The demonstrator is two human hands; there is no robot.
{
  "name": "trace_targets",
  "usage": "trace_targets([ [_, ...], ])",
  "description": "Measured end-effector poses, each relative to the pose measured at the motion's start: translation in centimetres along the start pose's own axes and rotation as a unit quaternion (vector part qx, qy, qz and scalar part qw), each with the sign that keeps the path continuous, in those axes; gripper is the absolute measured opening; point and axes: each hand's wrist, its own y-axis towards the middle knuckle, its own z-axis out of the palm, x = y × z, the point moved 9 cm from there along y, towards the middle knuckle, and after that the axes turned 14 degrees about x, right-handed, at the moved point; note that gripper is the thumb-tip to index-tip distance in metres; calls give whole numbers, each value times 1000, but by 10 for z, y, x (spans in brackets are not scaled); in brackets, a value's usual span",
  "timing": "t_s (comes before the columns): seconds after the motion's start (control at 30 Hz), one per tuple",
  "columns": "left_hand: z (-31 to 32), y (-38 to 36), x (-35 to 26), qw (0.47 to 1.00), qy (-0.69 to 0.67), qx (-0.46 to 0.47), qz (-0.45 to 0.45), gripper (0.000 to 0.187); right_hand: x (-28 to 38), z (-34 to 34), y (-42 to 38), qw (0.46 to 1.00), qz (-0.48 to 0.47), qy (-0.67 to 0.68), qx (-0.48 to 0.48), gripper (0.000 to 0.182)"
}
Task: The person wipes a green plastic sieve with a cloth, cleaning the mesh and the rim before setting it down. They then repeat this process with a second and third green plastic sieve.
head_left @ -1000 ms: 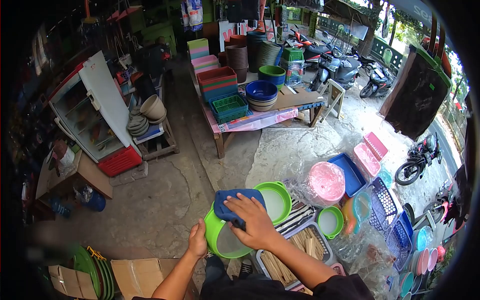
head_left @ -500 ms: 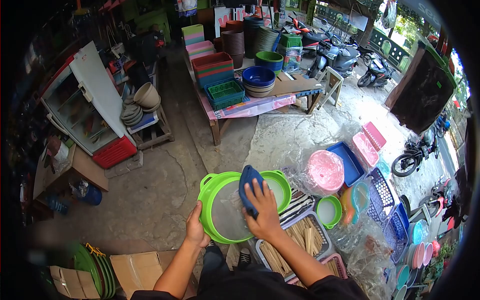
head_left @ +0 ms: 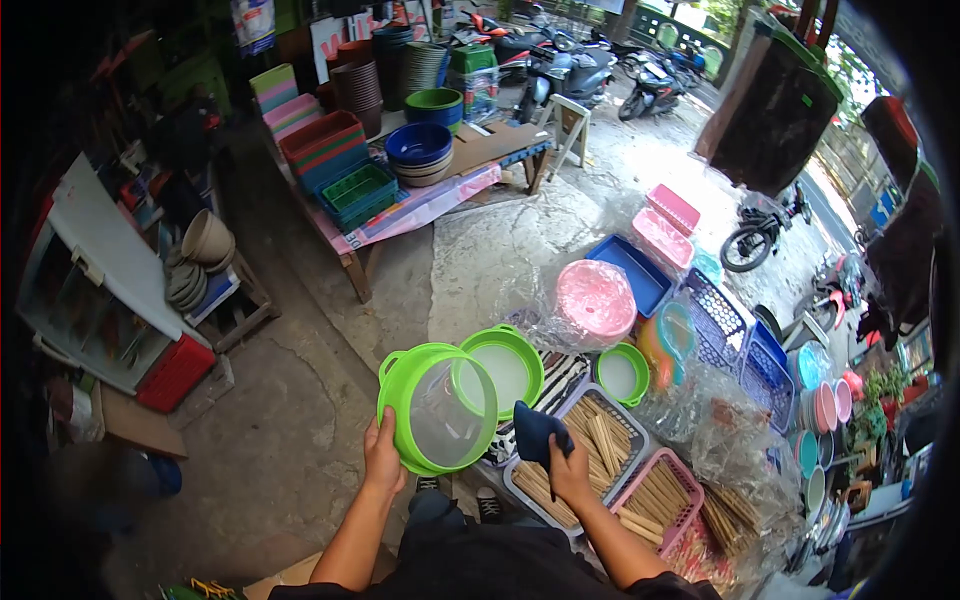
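My left hand (head_left: pixel 383 455) grips the left rim of a round green sieve (head_left: pixel 402 425) with a fine mesh, held tilted above the floor. To its right, my right hand (head_left: pixel 570 468) is closed on a dark blue cloth (head_left: pixel 535 435), apart from the sieve. Behind the sieve and partly hidden by it lies another green sieve (head_left: pixel 534 368). A smaller green sieve (head_left: pixel 642 382) rests farther right. Below the cloth, a grey basket (head_left: pixel 640 440) holds wooden sticks, beside a pink basket (head_left: pixel 692 490) of sticks.
Wrapped pink basins (head_left: pixel 595 300), a blue tray (head_left: pixel 630 268) and purple baskets (head_left: pixel 715 310) stand at the right. A table (head_left: pixel 425 212) bears stacked tubs and pots. An open fridge (head_left: pixel 120 270) stands left; motorcycles (head_left: pixel 575 72) are parked behind.
The view has turned rightward. My right hand has moved the cloth off the mesh, out to the right. The held sieve now stands more apart from the one behind it.
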Motion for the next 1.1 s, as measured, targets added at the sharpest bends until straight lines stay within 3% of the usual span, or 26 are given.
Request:
trace_targets([
  [0.03, 3, 2, -3, 994, 103, 14, 18, 40, -23, -14, -4, 997, -10, -6, -78, 30],
  [0.07, 7, 5, 0, 994, 103, 34, 6, 40, -21, -21, -9, 993, -19, 12, -116, 33],
  [0.1, 29, 7, -9, 947, 301, 110, 38, 31, 2, -22, -13, 990, -25, 4, -137, 34],
  [0.13, 54, 4, -11, 854, 482, 183, 78, 24, 29, -24, -16, 987, -29, -4, -156, 36],
  [0.17, 73, 0, -10, 801, 537, 245, 103, 24, 38, -29, -20, 984, -23, -4, -177, 36],
  [0.2, 91, -7, -6, 740, 585, 305, 130, 25, 27, -21, -20, 989, 67, 54, -119, 38],
  [0.23, 103, -15, 2, 678, 623, 361, 147, 25, 17, -7, -25, 979, 155, 115, -59, 40],
  [0.27, 105, -18, 9, 674, 616, 381, 144, 25, 26, -7, -31, 976, 162, 120, -79, 40],
  [0.33, 118, -40, 31, 560, 638, 486, 210, 22, 38, 5, -41, 974, 205, 85, -36, 41],
  [0.4, 117, -43, 41, 532, 641, 511, 210, 17, 7, 4, -58, 974, 185, 91, -89, 38],
  [0.5, 126, -51, 50, 450, 639, 554, 288, 9, -17, 2, -94, 957, 215, 118, -153, 36],
  [0.63, 142, -56, 65, 427, 602, 600, 308, 26, -26, -6, -129, 928, 210, 109, -289, 36],
  [0.7, 152, -51, 63, 510, 534, 622, 261, 25, -36, -16, -143, 914, 210, 85, -338, 35],
  [0.73, 156, -50, 68, 507, 530, 629, 258, 25, -40, -23, -152, 901, 208, 61, -377, 34],
  [0.8, 159, -29, 63, 582, 522, 559, 278, 21, -57, -37, -163, 887, 193, 103, -406, 33],
  [0.83, 154, -16, 73, 602, 547, 525, 250, 29, -65, -46, -169, 877, 198, 108, -423, 32],
  [0.87, 159, -14, 88, 599, 546, 533, 243, 29, -74, -57, -176, 867, 205, 113, -439, 31],
  [0.93, 153, 26, 107, 731, 562, 371, 111, 40, -96, -78, -182, 858, 211, 122, -452, 31],
  [0.97, 152, 33, 129, 715, 595, 366, 16, 56, -108, -89, -184, 855, 206, 131, -458, 31],
  [1.0, 154, 37, 144, 710, 601, 367, 8, 56, -116, -101, -182, 853, 202, 141, -461, 31],
  [1.07, 139, 48, 217, 753, 483, 393, -213, 61, -139, -128, -174, 855, 210, 150, -450, 32],
  [1.1, 143, 52, 238, 768, 451, 391, -232, 63, -153, -146, -166, 860, 212, 149, -440, 34],
])
